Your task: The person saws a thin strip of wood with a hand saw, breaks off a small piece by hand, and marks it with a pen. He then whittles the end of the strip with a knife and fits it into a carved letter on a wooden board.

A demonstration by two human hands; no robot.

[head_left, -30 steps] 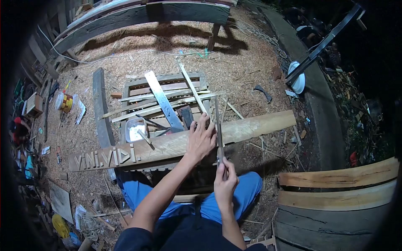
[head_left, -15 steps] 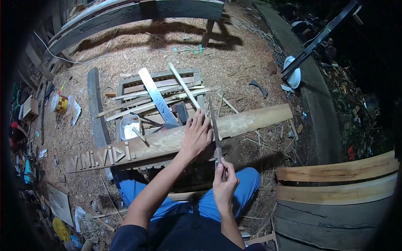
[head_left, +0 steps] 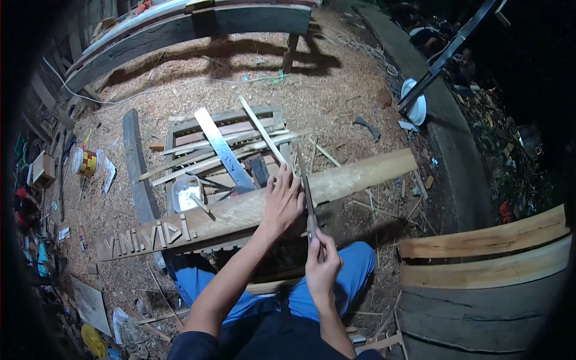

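Bucket (head_left: 84, 162): on the ground at the far left, a yellow-and-red band around its side.
Letters (head_left: 151, 236): small wooden pieces spelling "VINI.VIDI." on the left end of the board.
Beam (head_left: 138, 165): a grey timber running away from the board, left of the slatted frame (head_left: 170, 133).
Tub (head_left: 188, 194): clear, with something white inside, just beyond the board.
Metal strip (head_left: 222, 149): slanting across the frame and the loose sticks there, its near end close to the board.
Left hand (head_left: 282, 203): back up over the middle of the board, fingers reaching forward and slightly bent; how firmly they close cannot be told.
Wooden strip (head_left: 258, 124): its near end meets the left fingertips; the rest slants forward and leftward from them, over the frame.
Tool (head_left: 308, 205): long, thin and dark, pointing forward across the board, just right of the left fingers; its far part is blurred.
Right hand (head_left: 324, 258): closed narrowly around the tool's near end, on the person's side of the board.
Board (head_left: 363, 175): long, lying crosswise beneath the left hand, its right end well past both hands.
Basin (head_left: 414, 103): white, beyond the board's right end, behind a dark post.
Planks (head_left: 486, 241): two, pale-brown, at the lower right.
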